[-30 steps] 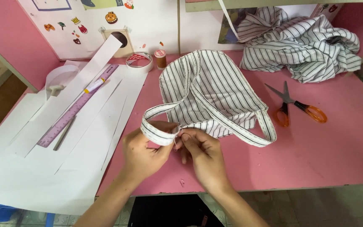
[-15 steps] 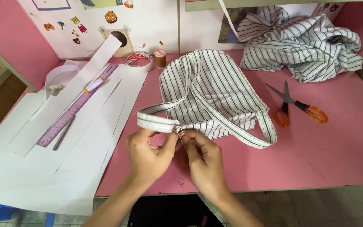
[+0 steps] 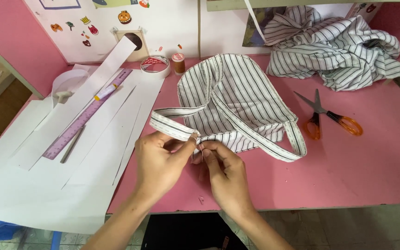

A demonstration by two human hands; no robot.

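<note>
- Pink covers the surface [image 3: 371,171], seen from above by a head-worn camera, with a person's two bare hands near the front edge.
- A striped cloth bag [image 3: 230,99], white with dark stripes, lies flat in the middle of the surface, just beyond the hands.
- Its long strap [image 3: 172,127] loops out to the left and comes back to the bag's front edge, where both hands meet.
- The left hand [image 3: 158,162] has a narrow grip: thumb and fingertips pinch the strap where it joins the bag.
- The right hand [image 3: 225,173] sits just beside it, touching the same spot; its fingers are curled in a tight pinch, seemingly on a fine thread, though that is too small to be sure of.
- A second strap end [image 3: 297,139] curves round the bag's right corner.
- Orange-handled scissors [image 3: 329,118] lie shut to the right of the bag, apart from it.
- A heap of matching striped fabric [image 3: 339,46] is piled at the back right.
- A roll of tape [image 3: 156,66] and a spool of brown thread [image 3: 178,62] stand at the back, left of the bag.
- Large white paper sheets [image 3: 47,185] cut into strips cover the left side, with a purple ruler [image 3: 84,115] lying slantwise on them.
</note>
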